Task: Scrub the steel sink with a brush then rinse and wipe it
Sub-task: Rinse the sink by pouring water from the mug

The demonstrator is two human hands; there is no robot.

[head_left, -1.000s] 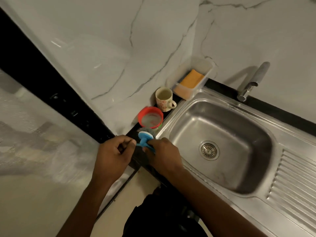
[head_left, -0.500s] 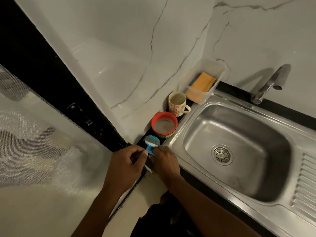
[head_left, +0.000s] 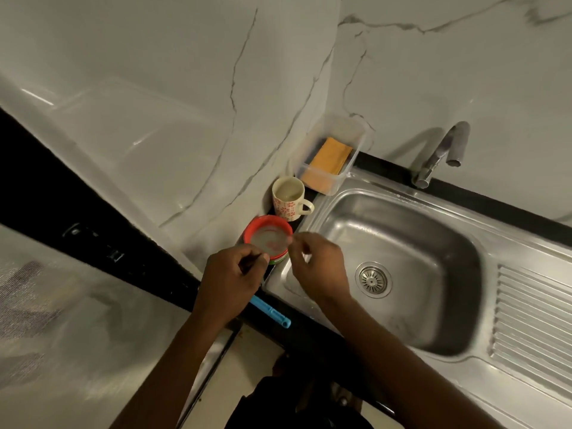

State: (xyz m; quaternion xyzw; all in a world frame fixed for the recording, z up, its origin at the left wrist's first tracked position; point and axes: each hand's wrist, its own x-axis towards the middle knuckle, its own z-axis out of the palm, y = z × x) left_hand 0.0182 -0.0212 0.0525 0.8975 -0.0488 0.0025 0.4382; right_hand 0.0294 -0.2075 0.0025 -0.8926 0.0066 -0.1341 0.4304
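Note:
The steel sink [head_left: 402,243] with its round drain [head_left: 373,279] fills the right of the view. The brush shows only as a blue handle [head_left: 270,311], sticking out from under my left hand [head_left: 230,278] at the counter's front edge; its head is hidden. My left hand's fingers are curled over the head end of the brush, beside the red tub [head_left: 267,222]. My right hand [head_left: 318,264] is over the sink's left rim and pinches the edge of a clear round lid [head_left: 269,239] just above the tub.
A flowered mug [head_left: 288,199] stands behind the tub. A clear box holding an orange cloth [head_left: 329,159] sits in the corner. The tap [head_left: 439,153] rises behind the sink, and the ribbed drainboard [head_left: 532,320] lies to its right. Marble walls close the back and left.
My right hand has let go of the brush and moved up to the clear lid on the red tub. My left hand now covers the brush head. The view has shifted right.

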